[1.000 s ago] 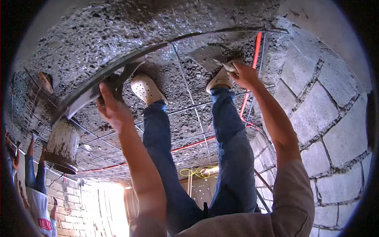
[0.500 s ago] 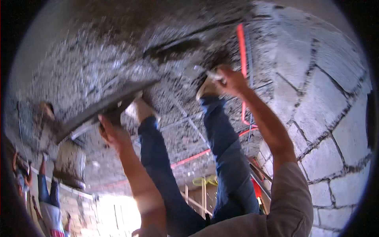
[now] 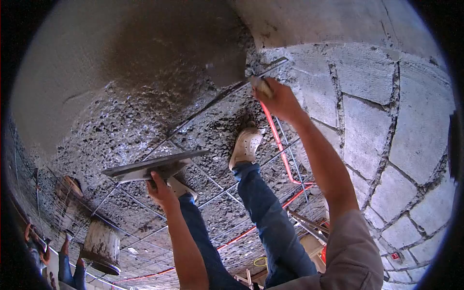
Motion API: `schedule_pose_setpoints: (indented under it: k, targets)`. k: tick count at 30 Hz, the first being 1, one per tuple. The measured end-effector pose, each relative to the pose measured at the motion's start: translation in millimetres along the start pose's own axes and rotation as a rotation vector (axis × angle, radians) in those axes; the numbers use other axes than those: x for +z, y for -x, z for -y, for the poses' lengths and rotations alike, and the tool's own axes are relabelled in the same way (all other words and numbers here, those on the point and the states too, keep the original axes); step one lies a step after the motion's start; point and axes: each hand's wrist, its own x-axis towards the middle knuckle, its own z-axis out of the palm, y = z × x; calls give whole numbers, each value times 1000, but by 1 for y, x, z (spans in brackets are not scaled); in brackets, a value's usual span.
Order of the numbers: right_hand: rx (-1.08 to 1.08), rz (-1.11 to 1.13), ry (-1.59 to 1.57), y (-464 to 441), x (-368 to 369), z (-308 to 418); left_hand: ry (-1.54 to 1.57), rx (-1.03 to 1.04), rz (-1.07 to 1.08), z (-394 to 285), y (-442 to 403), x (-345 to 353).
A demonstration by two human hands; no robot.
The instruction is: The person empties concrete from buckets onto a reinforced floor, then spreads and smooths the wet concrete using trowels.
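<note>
My left hand is closed around the underside grip of a long, flat float, held level above the rough concrete and clear of it. My right hand grips the pale handle of a trowel. Its blade, partly lost against the dark wet concrete, appears to lie on the smoothed surface near the wall corner. Just beneath the trowel, a thin metal bar crosses the boundary between smooth and lumpy concrete. My feet, in light clogs, stand on the rough part.
A concrete block wall rises on the right. Red conduit and a grid of steel rebar run across the floor around my legs. A mortar-stained bucket is at the lower left, and other people stand beyond it.
My right hand with the trowel has moved from above my foot toward the wall corner. The float in my left hand has shifted right and become more level. The camera view has shifted too.
</note>
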Motion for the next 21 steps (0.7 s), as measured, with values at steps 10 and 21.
schedule_pose_setpoints:
  k: [10, 21]
  targets:
    - [244, 131, -339, -91, -17, -2, -138, -141, 40, 17, -4, 7]
    - [24, -212, -196, -98, 36, 25, -45, -62, 212, 25, -14, 1]
